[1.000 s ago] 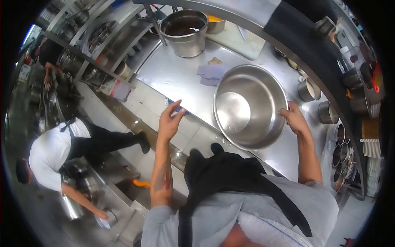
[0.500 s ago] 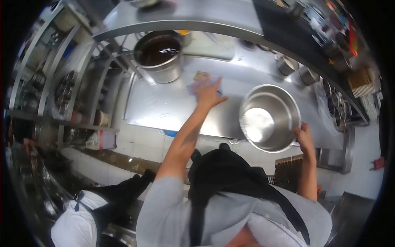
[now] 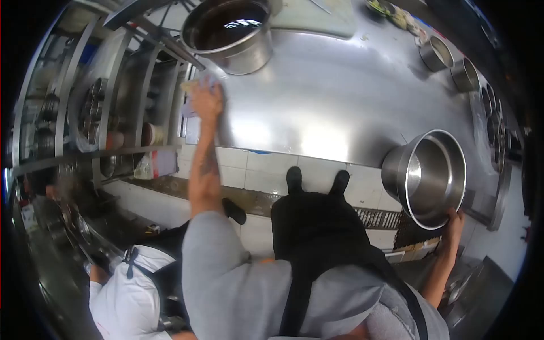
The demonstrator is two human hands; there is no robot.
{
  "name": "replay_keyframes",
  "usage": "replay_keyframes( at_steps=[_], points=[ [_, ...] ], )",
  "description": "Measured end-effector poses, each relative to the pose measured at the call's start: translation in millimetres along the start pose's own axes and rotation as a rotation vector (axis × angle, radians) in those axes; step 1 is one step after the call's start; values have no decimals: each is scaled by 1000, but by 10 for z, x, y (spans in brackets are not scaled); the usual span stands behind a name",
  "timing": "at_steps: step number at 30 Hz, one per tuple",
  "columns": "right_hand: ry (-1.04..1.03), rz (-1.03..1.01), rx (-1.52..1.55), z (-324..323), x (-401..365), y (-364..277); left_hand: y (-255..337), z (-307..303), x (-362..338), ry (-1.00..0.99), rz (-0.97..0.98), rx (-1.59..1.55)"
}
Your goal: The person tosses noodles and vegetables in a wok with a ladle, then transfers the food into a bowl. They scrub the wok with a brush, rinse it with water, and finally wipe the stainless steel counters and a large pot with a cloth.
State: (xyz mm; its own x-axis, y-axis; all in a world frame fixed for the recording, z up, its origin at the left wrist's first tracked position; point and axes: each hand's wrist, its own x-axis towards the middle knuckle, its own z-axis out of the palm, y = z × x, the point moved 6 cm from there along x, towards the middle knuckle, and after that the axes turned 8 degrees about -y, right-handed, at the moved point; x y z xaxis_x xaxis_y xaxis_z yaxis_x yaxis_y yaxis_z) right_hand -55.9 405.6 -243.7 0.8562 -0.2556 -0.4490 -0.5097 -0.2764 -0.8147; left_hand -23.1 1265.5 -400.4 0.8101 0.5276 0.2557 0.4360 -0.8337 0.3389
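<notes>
My left hand (image 3: 206,99) presses a purple and yellowish cloth (image 3: 190,107) against the left end of the steel counter (image 3: 294,102), just below a large pot of dark liquid (image 3: 226,42). At the counter's right front, my right hand (image 3: 453,222) grips the lower rim of a big steel pot (image 3: 433,175). That pot is tilted, its mouth facing right, and its inside looks bare. Part of the cloth is hidden under my left hand.
A pale cutting board (image 3: 314,17) lies at the back. Small steel pots (image 3: 436,54) stand at the back right. Metal shelving (image 3: 107,85) is on the left. Another person in a white top (image 3: 127,294) is at the lower left.
My left hand and the cloth have moved left to the counter's end. My right hand has shifted the steel pot right and down, and tilted it. The view has shifted too.
</notes>
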Motion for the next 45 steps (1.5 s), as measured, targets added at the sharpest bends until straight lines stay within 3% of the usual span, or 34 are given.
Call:
replay_keyframes(
  at_steps=[3,4,5,6,8,9,10,11,12,13,14,15,17,18,19,20,21,22,26,28,29,30,32,34,36,38,39,40,42,43,45],
  points=[
    [14,38,35,-321,-135,135,1828,231,-1030,46,134,36],
    [55,30,64,-443,-144,183,2520,307,-1430,-68,269,-149],
    [107,27,93,-612,-198,262,3151,490,-1840,-220,233,-231],
    [84,18,134,-692,-212,281,3832,543,-2263,-297,411,-153],
    [138,27,209,-822,-305,163,4830,588,-2972,-459,948,-438],
    [92,0,244,-1106,-192,391,5079,749,-3307,-604,1142,-437],
    [189,40,133,-1320,-207,402,5239,824,-3532,-728,1376,-416],
    [280,87,57,-1359,-505,10,5259,785,-3607,-797,1384,-294],
    [294,80,132,-1760,-331,445,5136,773,-3582,-750,1334,-344],
    [287,46,222,-2001,-355,532,4760,930,-3514,-755,1331,-346],
    [352,134,200,-2304,-422,584,4724,556,-3376,-645,1355,-226],
    [412,163,238,-2578,-510,594,4547,550,-3276,-709,1373,-218],
    [435,92,294,-3263,-260,1483,4432,423,-3153,-791,1257,-133],
    [455,107,312,-3525,-296,1571,4497,310,-3098,-728,1170,-154],
    [528,154,359,-3746,-420,1581,4046,534,-2893,-749,1010,-294],
    [595,202,406,-3948,-499,1667,3560,766,-2460,-1104,250,-567],
    [603,213,406,-3861,-532,1707,3050,925,-2249,-1338,-600,-783],
    [660,242,403,-4100,-672,1982,3261,879,-2295,-1336,-591,-773],
    [800,254,562,-4695,-877,2467,4604,574,-1916,-474,158,-408],
    [900,280,610,-4996,-815,2588,5781,867,-2020,-809,283,-408],
    [876,218,679,-5128,-726,2467,6074,1235,-1955,-712,499,-47],
    [894,212,663,-5299,-542,2784,6354,1587,-1938,-588,713,320],
    [839,79,717,-5641,-200,2992,7919,722,-2773,-308,417,388],
    [912,25,761,-5937,-3,2634,8548,1075,-2834,-279,701,143],
    [947,-33,698,-6240,315,2722,9383,1188,-3421,-309,1019,-290],
    [1012,-132,589,-6658,656,2786,10217,1365,-4119,-404,1251,-441],
    [1026,-128,589,-6820,815,2874,10682,1360,-4506,-556,1248,-539],
    [1010,-70,497,-7027,984,2948,11198,1315,-4929,-709,1236,-641],
    [968,-39,471,-7525,1250,2845,12240,1243,-5724,-800,1485,-821],
    [988,113,262,-7816,1216,2521,12807,1088,-6111,-843,1587,-846],
    [892,240,99,-8486,1681,2920,13871,936,-6836,-778,1878,-715]
  ],
)
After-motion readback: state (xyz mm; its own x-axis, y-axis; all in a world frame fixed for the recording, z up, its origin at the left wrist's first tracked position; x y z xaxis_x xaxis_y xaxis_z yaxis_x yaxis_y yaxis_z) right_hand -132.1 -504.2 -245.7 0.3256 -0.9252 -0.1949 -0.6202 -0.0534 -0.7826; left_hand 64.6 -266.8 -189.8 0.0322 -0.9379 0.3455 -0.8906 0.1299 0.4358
